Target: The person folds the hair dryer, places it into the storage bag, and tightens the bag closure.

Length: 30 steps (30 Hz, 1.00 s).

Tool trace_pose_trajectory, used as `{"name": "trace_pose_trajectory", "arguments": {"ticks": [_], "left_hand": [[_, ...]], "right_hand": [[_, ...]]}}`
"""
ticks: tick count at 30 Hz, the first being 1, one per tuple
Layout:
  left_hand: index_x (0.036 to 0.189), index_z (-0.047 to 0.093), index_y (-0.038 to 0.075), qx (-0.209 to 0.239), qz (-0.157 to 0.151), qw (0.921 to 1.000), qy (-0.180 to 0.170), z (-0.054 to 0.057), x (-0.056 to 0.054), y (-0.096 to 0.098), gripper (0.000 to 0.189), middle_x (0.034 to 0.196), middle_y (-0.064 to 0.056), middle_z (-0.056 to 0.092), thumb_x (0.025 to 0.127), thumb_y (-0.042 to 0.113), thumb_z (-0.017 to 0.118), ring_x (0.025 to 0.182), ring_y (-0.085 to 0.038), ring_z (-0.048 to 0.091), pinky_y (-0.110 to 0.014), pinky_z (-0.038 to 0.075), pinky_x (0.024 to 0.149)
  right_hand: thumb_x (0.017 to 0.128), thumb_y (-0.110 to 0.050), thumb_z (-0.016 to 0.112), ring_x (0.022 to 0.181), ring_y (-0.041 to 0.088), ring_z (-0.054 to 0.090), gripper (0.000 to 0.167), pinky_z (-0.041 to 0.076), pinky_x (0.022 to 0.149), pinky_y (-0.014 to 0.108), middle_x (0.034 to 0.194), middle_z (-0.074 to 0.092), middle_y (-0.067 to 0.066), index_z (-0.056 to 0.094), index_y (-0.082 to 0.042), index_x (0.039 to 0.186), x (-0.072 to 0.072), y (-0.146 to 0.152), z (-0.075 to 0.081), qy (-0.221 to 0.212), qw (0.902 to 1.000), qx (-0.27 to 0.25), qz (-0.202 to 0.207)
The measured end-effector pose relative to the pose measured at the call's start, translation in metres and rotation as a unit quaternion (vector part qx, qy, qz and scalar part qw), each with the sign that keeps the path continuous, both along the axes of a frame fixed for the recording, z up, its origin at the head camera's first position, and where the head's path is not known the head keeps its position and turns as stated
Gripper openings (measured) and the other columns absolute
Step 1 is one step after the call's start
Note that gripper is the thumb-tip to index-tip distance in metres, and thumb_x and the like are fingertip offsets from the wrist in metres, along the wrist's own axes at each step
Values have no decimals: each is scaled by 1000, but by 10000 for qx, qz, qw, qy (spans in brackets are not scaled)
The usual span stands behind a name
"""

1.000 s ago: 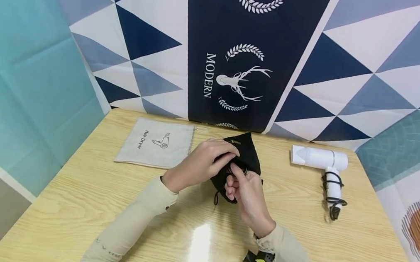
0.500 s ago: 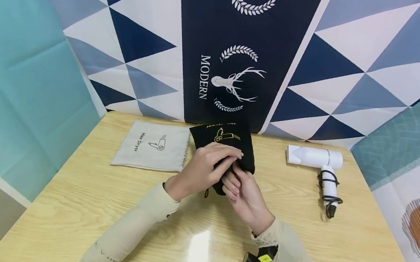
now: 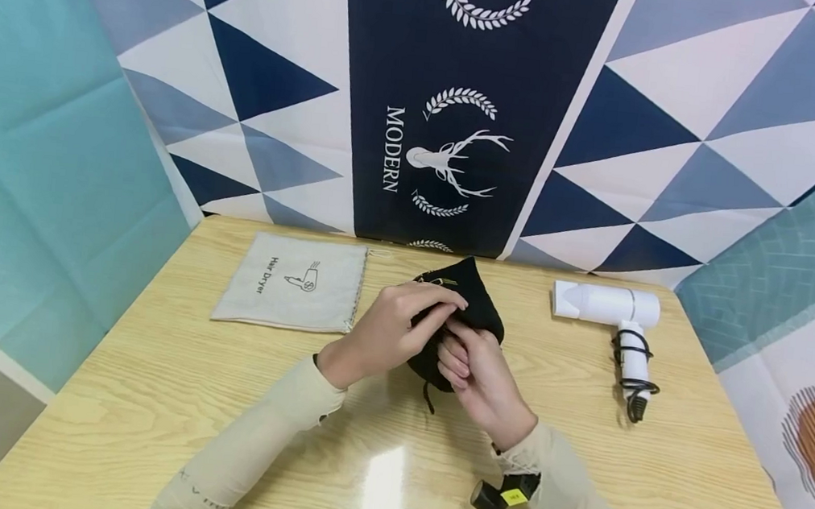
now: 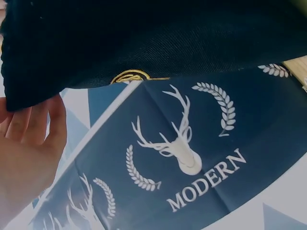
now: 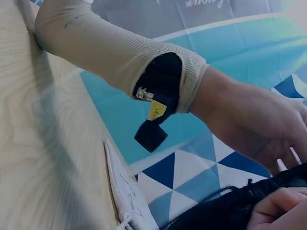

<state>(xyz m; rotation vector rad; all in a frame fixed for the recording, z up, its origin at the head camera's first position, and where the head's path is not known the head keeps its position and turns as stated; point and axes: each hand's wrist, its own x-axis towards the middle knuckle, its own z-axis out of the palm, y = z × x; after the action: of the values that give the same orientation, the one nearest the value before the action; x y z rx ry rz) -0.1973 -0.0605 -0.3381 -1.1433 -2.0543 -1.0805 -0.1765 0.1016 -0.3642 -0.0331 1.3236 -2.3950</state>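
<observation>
Above the wooden table [image 3: 148,393], toward its far edge, the black pouch [image 3: 484,310] is held between left hand [image 3: 399,315], pinching its fabric, and right hand [image 3: 488,381], gripping close by. Judged risk: slackened fingers could drop it; a careless tug could snag its dangling cord [image 3: 428,399].

Black pouch [image 3: 481,304]: one
Pale pouch [image 3: 292,282] left of it: one
Hair dryer [image 3: 603,304] right of it: one
Hands [image 3: 388,326] [image 3: 487,384]: two
</observation>
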Motion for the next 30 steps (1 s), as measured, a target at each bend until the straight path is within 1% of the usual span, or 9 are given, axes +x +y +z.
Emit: {"name": "trace_pose_trajectory", "arguments": {"ticks": [8, 10, 16, 19, 22, 24, 26, 28, 30], "left_hand": [[106, 71, 5, 260, -148, 9989, -353, 3, -4, -7, 17, 105, -5, 73, 102, 8, 55, 101, -10, 68, -21, 50, 90], [106, 71, 5, 283, -192, 9987, -388, 3, -4, -6, 17, 104, -4, 73, 102, 7, 55, 101, -10, 68, -21, 50, 90], [105, 70, 6, -59, -240, 9982, -552, 1, -1, 0, 17, 101, -2, 73, 103, 9, 53, 99, -7, 67, -18, 49, 91], [104, 70, 7, -208, -238, 9972, -672, -2, -2, 2, 17, 99, 0, 72, 103, 10, 53, 95, -6, 67, -18, 49, 88], [104, 69, 7, -370, -167, 9965, -727, -5, -5, 3, 17, 100, 0, 72, 103, 10, 53, 95, -7, 67, -19, 49, 89], [105, 70, 7, -509, -120, 9957, -767, -8, -8, 4, 17, 102, 1, 72, 103, 11, 54, 97, -8, 67, -21, 49, 90], [106, 70, 8, -616, -104, 9946, -828, -12, -11, 4, 16, 103, 1, 72, 103, 11, 54, 98, -8, 67, -22, 49, 90], [106, 70, 8, -669, -131, 9935, -917, -15, -12, 5, 16, 104, 1, 72, 103, 10, 54, 97, -8, 67, -21, 50, 88], [106, 69, 8, -663, -181, 9927, -989, -17, -13, 6, 16, 103, 1, 72, 103, 9, 54, 94, -8, 67, -20, 50, 85]], "right_hand": [[105, -26, 50, 42, 8, 31, 18, 23, 43, 21, 55, 30, -5, 54, -10, 96, -2, 4, 6, 486, 9963, 495, 512], [107, -25, 46, 42, 8, 32, 16, 23, 43, 22, 56, 30, -5, 52, -10, 102, 0, 4, 7, 541, 9960, 547, 464], [109, -19, 38, 41, 8, 31, 19, 22, 42, 22, 53, 31, -4, 48, -8, 97, -1, 2, 2, 252, 9960, 858, -67], [108, -19, 39, 40, 8, 30, 17, 22, 42, 22, 52, 31, -3, 49, -9, 98, -4, 4, -2, 129, 9934, 1128, -150], [107, -19, 43, 41, 9, 32, 14, 24, 42, 22, 52, 32, -2, 51, -9, 100, -10, 7, -4, 307, 9878, 1522, -134], [106, -19, 46, 42, 10, 34, 14, 24, 42, 23, 52, 34, -1, 53, -8, 103, -13, 10, -6, 661, 9776, 1995, -112], [105, -19, 47, 43, 12, 36, 17, 26, 42, 24, 53, 37, 0, 54, -5, 99, -16, 15, -7, 1032, 9587, 2649, 2], [104, -19, 49, 43, 13, 39, 24, 29, 41, 24, 53, 42, 2, 58, -3, 89, -18, 21, -6, 1459, 9272, 3438, 305], [103, -19, 51, 43, 15, 44, 32, 34, 41, 25, 53, 48, 3, 58, -1, 77, -20, 27, -4, 1887, 8865, 4147, 813]]}}
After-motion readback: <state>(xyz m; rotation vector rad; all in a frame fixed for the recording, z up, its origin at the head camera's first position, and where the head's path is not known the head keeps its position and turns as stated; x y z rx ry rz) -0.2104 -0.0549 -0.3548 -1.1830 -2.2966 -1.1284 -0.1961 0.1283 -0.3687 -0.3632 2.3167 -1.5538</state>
